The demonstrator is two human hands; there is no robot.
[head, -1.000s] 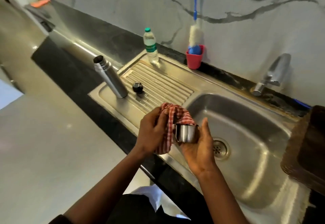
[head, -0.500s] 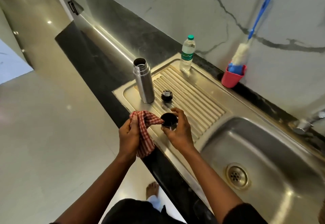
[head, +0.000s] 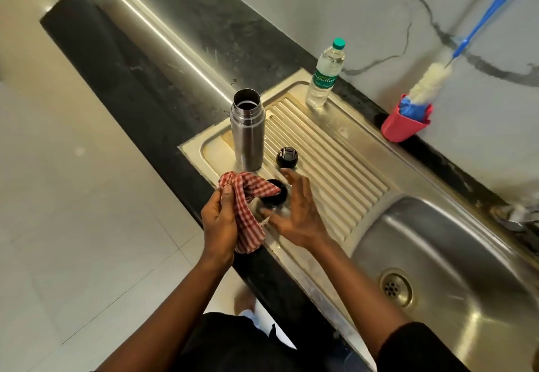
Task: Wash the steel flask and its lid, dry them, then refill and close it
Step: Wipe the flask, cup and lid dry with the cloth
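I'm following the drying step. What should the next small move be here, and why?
Probably the left hand should lift the red checked cloth clear of the steel cup-shaped lid: a cloth corner lies across the lid's open mouth, the right hand is spread beside it, and the tall steel flask stands uncapped, ready for refilling.

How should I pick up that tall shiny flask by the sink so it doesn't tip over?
Wrap your grip round the plain middle of the steel flask, below the threaded neck. It stands upright with its mouth open, so come in level from its left side; the black stopper sits close on its right.
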